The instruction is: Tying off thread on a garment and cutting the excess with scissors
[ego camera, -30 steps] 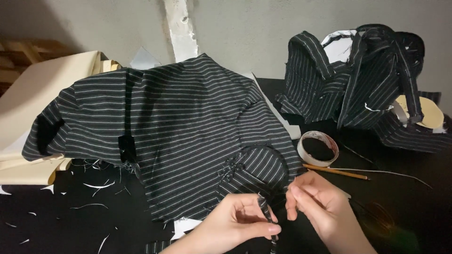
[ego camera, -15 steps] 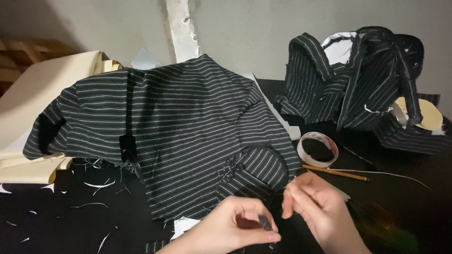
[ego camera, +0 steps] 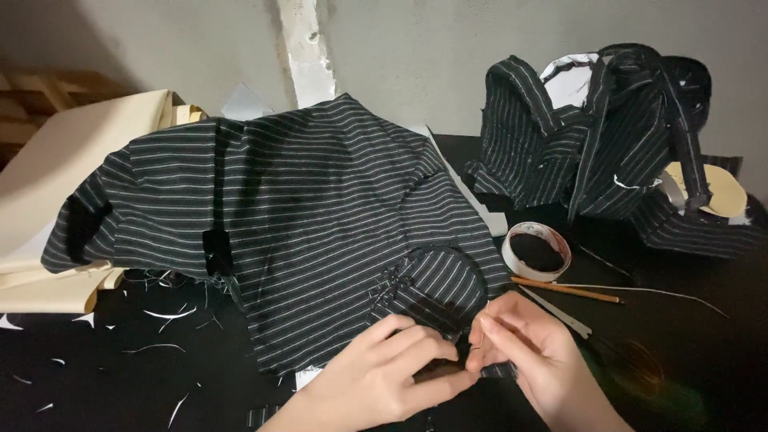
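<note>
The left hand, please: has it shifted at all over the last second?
Yes. The left hand has edged right along the striped garment, toward the roll of tape, closing against the right hand.

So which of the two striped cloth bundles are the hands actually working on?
The flat-spread striped garment in the middle; both the left hand and right hand pinch its lower edge. The other striped heap sits bunched up, untouched, at the back right.
</note>
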